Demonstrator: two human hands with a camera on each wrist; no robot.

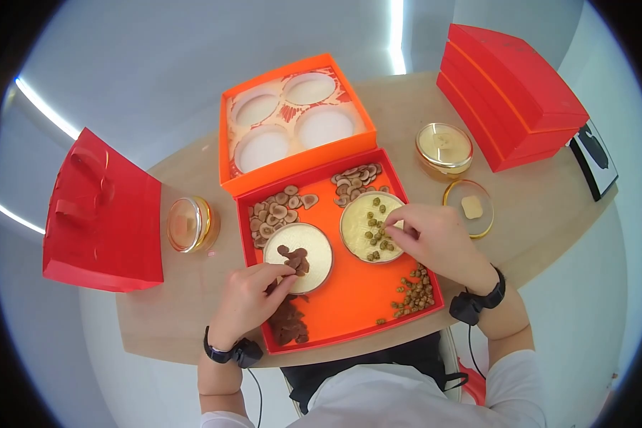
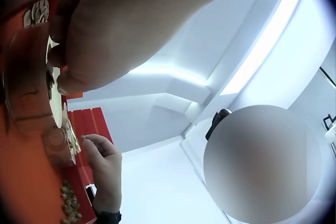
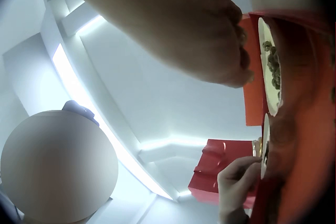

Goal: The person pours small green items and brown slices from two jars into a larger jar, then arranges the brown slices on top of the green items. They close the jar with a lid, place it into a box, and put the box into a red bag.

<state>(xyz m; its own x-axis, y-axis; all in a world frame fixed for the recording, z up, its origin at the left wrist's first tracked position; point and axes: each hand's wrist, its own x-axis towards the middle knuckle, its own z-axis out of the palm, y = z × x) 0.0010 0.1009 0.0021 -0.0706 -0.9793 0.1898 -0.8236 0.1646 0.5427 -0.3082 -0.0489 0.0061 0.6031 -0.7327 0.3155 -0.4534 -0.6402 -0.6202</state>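
Two clear round jars filled with pale powder stand in a red box tray (image 1: 349,299) with an orange floor. My left hand (image 1: 250,298) pinches at dark brown slices (image 1: 297,260) on top of the left jar (image 1: 314,242), index finger and thumb close together. Over the right jar (image 1: 353,228) my right hand (image 1: 439,239) holds thumb and fingertips together on a small green-brown pellet; that piece is mostly hidden behind the fingers. Several similar pellets (image 1: 375,235) lie scattered across the right jar's yellowish powder. In the left wrist view the right hand (image 2: 105,169) shows the same pinch.
Loose pale round slices (image 1: 269,217), dark slices (image 1: 288,324) and pellets (image 1: 415,294) fill the tray's corners. Behind stands an orange lid (image 1: 225,143) with four-hole insert. Gold-rimmed jars (image 1: 444,148) (image 1: 191,225), a jar lid (image 1: 471,207), a red bag (image 1: 107,214) and red boxes (image 1: 510,96) surround it.
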